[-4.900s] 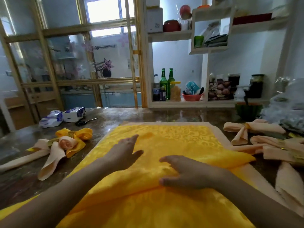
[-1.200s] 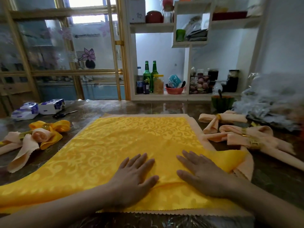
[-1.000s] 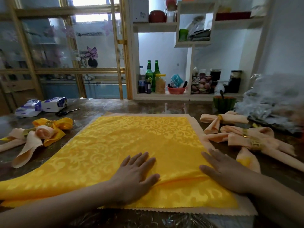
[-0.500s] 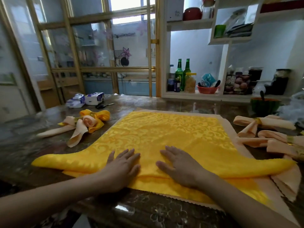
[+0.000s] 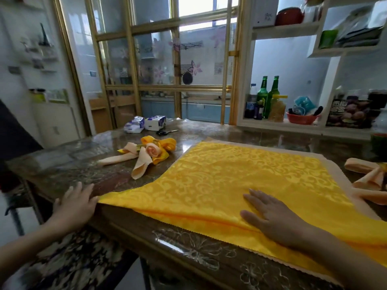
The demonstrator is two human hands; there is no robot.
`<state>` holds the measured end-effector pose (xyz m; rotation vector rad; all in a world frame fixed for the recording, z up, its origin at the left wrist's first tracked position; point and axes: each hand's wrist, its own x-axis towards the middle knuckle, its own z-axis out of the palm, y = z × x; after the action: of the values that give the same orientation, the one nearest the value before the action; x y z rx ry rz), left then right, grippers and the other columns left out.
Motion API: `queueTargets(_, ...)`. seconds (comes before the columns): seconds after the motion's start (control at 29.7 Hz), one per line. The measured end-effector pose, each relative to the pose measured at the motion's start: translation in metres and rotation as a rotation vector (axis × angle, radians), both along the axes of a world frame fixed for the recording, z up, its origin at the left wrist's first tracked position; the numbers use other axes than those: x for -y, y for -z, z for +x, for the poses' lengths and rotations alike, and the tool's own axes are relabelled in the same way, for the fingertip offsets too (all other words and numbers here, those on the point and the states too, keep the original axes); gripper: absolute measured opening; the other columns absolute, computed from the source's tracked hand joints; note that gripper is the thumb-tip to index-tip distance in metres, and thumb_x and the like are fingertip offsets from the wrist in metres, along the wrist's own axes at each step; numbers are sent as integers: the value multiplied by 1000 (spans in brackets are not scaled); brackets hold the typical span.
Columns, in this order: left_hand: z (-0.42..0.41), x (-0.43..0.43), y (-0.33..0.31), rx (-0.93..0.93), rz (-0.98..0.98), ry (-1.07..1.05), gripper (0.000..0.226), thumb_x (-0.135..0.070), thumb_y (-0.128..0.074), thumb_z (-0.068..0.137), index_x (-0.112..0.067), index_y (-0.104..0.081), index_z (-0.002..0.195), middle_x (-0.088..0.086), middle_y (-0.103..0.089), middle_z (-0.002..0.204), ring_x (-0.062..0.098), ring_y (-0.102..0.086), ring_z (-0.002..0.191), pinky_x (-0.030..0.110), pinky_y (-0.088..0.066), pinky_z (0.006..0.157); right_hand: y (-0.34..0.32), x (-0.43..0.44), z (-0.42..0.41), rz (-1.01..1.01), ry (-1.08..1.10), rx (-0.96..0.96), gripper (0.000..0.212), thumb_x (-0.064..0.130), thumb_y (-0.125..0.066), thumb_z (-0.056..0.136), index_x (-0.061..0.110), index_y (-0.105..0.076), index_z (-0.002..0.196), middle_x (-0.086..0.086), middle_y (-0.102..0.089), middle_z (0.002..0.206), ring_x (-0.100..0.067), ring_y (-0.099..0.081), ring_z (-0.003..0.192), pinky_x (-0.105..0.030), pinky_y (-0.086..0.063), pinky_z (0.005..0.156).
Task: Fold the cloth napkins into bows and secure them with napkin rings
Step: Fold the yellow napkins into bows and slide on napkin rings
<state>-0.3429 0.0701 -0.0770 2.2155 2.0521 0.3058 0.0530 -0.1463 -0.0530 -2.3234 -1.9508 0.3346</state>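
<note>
Our left grip (image 5: 75, 203) has slid out along the yellow napkin (image 5: 219, 178); both grips lie flat, clamping nothing. Tugging its corner could skew the fold under our right grip (image 5: 274, 216).

A dark, glossy table (image 5: 62, 160) fills the near view. At its far left lie two white-and-blue tissue packs (image 5: 134, 124), with a small dark-handled object (image 5: 165, 132) just beside them (too small to identify). Behind stands a gold-framed glass partition (image 5: 178, 88) with pink flower stickers (image 5: 195, 68). To the far right, white shelves (image 5: 284, 30) hold two green bottles (image 5: 262, 95), a yellow-lidded jar (image 5: 277, 108), a red bowl (image 5: 301, 118) and, higher up, a red pot (image 5: 290, 16).
</note>
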Motion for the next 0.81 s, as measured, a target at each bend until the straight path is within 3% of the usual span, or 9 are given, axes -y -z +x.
queueTargets(0.1,13,12,-21,25,183,65,57,-17,-53,91,-9,-33,144,15,-25,152,30,-21,141,43,-20,115,-9,-3,-7,-7,-7,-13,86,77,-15,80,28,-7,151,6,4,159,-10,3,145,-27,-3,116)
queueTargets(0.17,51,38,-41,73,243,280,50,-19,-53,92,-12,-40,140,11,-35,148,25,-27,139,42,-25,114,-13,-8,-15,46,-21,2,68,57,-30,94,25,-11,151,5,-2,159,-11,-1,146,-27,-7,116)
queueTargets(0.3,141,90,-59,99,150,642,42,-32,-39,99,-23,-38,140,-3,-31,151,13,-17,142,33,-18,113,-10,-22,-45,69,-109,-39,62,50,-33,97,22,-17,150,3,-7,159,-11,-4,145,-25,-8,115)
queueTargets(0.37,177,93,-62,63,76,708,43,-34,-36,100,-22,-37,141,0,-34,149,17,-24,140,34,-23,112,-11,-26,-52,65,-134,-108,60,48,-36,97,20,-23,149,2,-14,158,-12,-11,145,-24,-13,114)
queueTargets(0.47,223,65,-68,-17,-44,706,43,-33,-39,100,-16,-39,139,6,-41,144,24,-39,131,38,-37,105,-18,-36,-31,196,-38,-225,47,39,-42,98,19,-38,140,1,-36,149,-13,-33,135,-22,-26,106)
queueTargets(0.54,244,45,-76,-45,-74,689,44,-31,-44,99,-11,-40,138,8,-43,142,25,-42,127,34,-39,100,-22,-46,-7,251,67,-195,42,34,-44,99,17,-44,137,-2,-42,144,-16,-38,132,-24,-29,103)
queueTargets(0.67,285,2,-76,34,-177,562,47,-29,-55,93,-7,-45,134,10,-47,135,25,-46,123,30,-42,94,-14,-59,49,225,346,-124,39,26,-39,101,17,-42,138,-10,-40,145,-27,-40,130,-35,-35,105)
queueTargets(0.81,311,-23,-67,81,-400,447,44,-31,-65,86,-6,-54,119,10,-53,112,22,-56,95,27,-47,74,-10,-60,79,140,518,39,51,37,-42,98,16,-32,143,-12,-37,144,-30,-38,130,-39,-37,103)
